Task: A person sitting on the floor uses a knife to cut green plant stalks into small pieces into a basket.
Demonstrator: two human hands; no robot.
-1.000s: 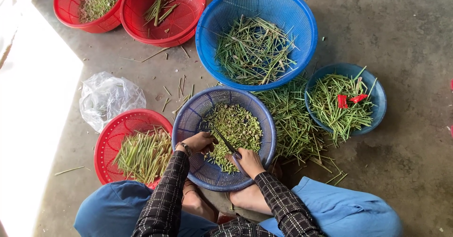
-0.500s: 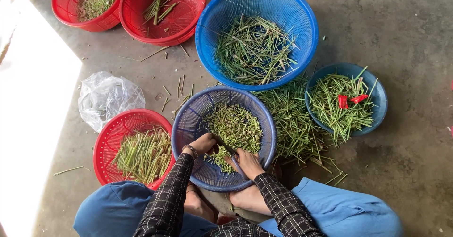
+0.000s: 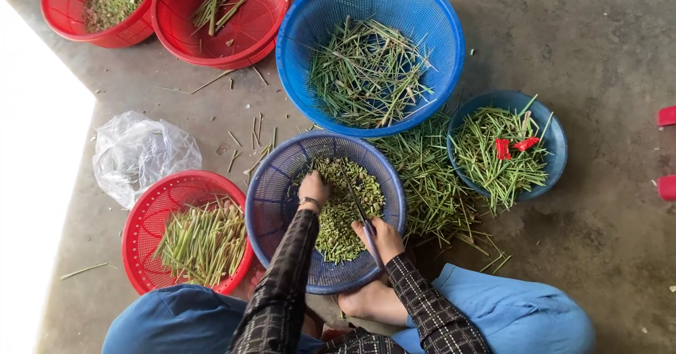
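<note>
Our right hand has a closed grip on a knife, blade angled up over the chopped greens, while our left hand curls shut on a pinch of those greens inside the purple-blue basket on the floor between our knees. Left of it we see a red basket of pale stalks and a crumpled plastic bag; beyond sit a big blue basket of green stems, a loose stem pile and a small blue bowl.
</note>
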